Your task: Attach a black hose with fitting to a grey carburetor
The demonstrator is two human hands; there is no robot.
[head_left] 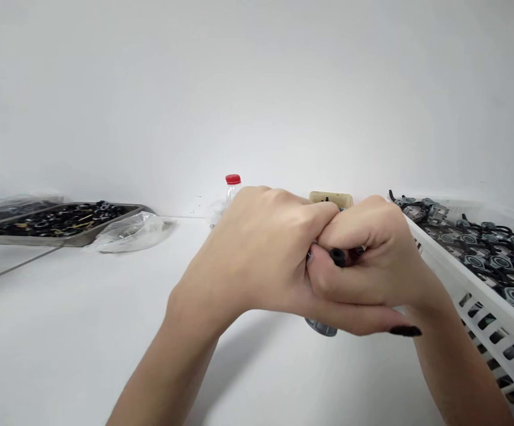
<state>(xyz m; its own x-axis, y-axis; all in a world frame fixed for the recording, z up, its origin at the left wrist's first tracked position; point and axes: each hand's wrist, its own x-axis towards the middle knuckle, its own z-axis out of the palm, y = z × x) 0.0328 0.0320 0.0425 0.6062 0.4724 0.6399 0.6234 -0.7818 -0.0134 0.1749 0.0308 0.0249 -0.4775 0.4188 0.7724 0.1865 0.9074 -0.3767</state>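
My left hand (270, 254) and my right hand (372, 254) are pressed together above the white table. The fingers of my right hand are curled round a black tube (337, 257), whose round end pokes out between them. Below the hands shows the edge of a grey metal part (323, 327). My left hand is closed over this part, mostly hiding it, with its thumb stretched out beneath my right hand. Where the tube and the metal part meet is hidden by the fingers.
On the right, a white plastic basket (474, 278) holds several metal parts with black tubes. A metal tray (77, 239) of small black pieces and a clear plastic bag (132, 232) lie left. Behind my hands are a red-capped bottle (233, 179) and a yellowish container (331, 199).
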